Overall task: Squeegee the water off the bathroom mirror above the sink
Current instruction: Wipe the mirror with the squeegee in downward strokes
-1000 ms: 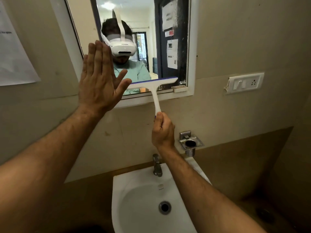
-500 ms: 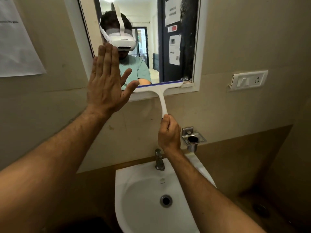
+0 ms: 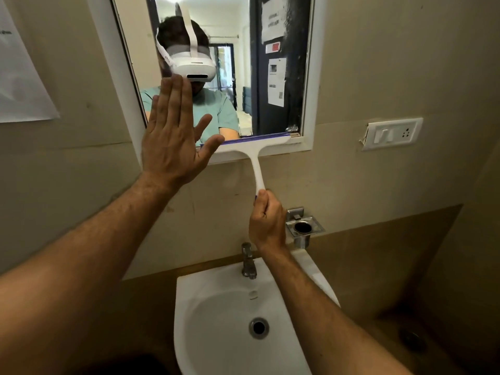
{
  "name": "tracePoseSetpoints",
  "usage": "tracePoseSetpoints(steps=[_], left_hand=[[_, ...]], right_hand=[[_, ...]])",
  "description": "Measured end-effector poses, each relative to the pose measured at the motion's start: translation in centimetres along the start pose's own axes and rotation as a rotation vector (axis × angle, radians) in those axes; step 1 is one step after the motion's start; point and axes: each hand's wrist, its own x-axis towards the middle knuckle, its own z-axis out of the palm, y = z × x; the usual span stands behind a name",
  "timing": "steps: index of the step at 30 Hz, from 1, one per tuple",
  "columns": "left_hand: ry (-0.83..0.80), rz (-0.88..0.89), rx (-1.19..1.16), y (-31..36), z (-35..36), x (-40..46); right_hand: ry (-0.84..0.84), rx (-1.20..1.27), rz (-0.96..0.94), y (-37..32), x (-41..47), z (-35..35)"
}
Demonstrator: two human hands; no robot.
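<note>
Squeegee (image 3: 251,147) blade lies along the mirror's (image 3: 243,77) bottom edge, handle hanging down. Right hand (image 3: 266,223) grips the handle end; left hand (image 3: 173,142) flat, fingers straight, on the glass's left side, above the sink (image 3: 205,307).

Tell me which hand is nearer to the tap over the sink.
Right. The right hand grips the squeegee handle just above the tap, slightly to its right. The left hand is higher up and to the left, held flat at the mirror.
</note>
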Motion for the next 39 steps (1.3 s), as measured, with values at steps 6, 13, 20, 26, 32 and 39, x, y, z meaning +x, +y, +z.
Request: tracePoseSetpoints(steps=[6,13,20,26,32,39], left_hand=[[0.008,-0.002,-0.002,0.5,-0.9,0.9],[0.080,0.003,0.053,-1.3,-1.8,2.4],[0.053,0.001,0.043,-1.8,-1.1,0.4],[0.079,-0.011,0.053,-2.1,-1.9,2.0],[0.138,-0.028,0.064,-2.3,-3.0,3.4],[0.164,-0.025,0.063,-2.9,-4.0,3.7]], right_hand=[[-0.018,0.048,-0.096,-3.3,3.7,0.1],[0.010,0.055,-0.095,-2.9,4.1,1.0],[0.003,0.029,-0.103,0.1,1.7,0.5],[0.016,0.129,-0.202,-8.2,8.4,1.0],[-0.011,0.094,-0.175,-10.7,11.1,1.7],[-0.005,0.113,-0.160,-7.1,8.1,1.7]])
